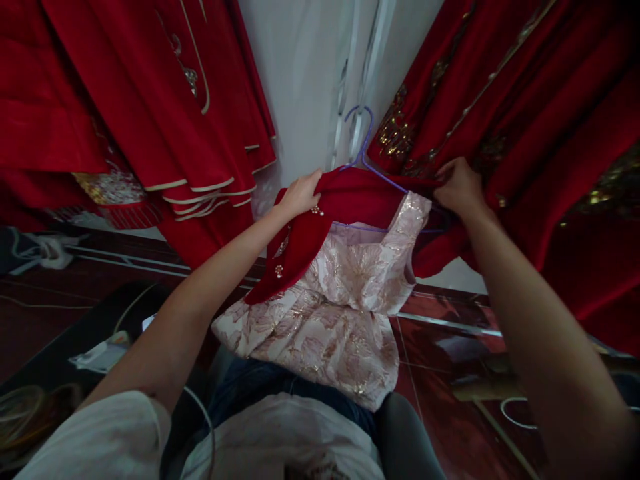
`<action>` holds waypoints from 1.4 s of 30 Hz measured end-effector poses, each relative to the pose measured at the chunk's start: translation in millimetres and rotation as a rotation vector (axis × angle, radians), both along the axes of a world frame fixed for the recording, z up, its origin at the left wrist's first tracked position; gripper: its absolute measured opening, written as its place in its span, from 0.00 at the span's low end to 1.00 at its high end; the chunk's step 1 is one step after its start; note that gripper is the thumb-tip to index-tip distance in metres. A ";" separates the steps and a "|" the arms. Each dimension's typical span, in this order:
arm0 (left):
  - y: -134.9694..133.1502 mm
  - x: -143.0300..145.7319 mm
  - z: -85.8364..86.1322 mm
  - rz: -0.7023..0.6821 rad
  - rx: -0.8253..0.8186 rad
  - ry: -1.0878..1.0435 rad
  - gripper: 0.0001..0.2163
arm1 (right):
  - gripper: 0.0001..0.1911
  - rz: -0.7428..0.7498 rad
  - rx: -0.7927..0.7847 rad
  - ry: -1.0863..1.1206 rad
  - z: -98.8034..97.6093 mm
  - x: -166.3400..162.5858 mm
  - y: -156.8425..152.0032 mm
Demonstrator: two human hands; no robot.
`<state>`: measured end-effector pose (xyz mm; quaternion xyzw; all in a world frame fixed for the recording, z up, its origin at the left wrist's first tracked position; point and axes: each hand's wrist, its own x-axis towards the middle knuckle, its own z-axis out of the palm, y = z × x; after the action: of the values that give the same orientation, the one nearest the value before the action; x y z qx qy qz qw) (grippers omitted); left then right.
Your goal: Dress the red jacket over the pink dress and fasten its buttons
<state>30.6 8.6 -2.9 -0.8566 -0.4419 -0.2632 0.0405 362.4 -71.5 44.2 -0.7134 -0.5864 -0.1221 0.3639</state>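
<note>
A pale pink brocade dress [340, 333] with gold-tinted leaf patterns hangs from a purple wire hanger [367, 143]. Its right strap lies over the hanger's shoulder. Over the left side is a red jacket [310, 243] with small pearl and bead ornaments. My left hand [301, 195] pinches this jacket at its upper left, by the hanger's left shoulder. On the other side, my right hand [460, 187] has its fingers closed on the red cloth, right of the dress strap. The hanger's hook is at the metal rail in front of the white wall.
Red garments [175, 100] with pale piping hang on the left, and red garments with gold sequins [525, 133] on the right. A dark seat or table [115, 320] at lower left bears a small white packet [103, 353]. Red tiled floor [425, 373] shows below.
</note>
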 end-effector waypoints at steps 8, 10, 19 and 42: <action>-15.3 3.0 5.2 0.092 0.004 0.006 0.19 | 0.17 -0.208 -0.020 -0.064 8.4 43.9 -48.6; -19.9 2.5 3.2 0.105 0.012 -0.010 0.19 | 0.15 -0.159 -0.010 -0.083 9.7 35.4 -62.4; -40.1 7.6 -2.8 0.151 -0.019 -0.146 0.19 | 0.12 0.585 -0.482 0.578 -50.2 -43.3 -81.3; -40.8 8.7 -3.0 0.196 0.032 -0.190 0.16 | 0.14 0.022 -0.106 0.316 -19.7 17.5 -172.3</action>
<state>39.3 -32.3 -5.9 -0.7799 -0.5212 -0.3447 0.0375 380.0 -243.9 24.5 -0.7352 -0.5354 0.0266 0.4148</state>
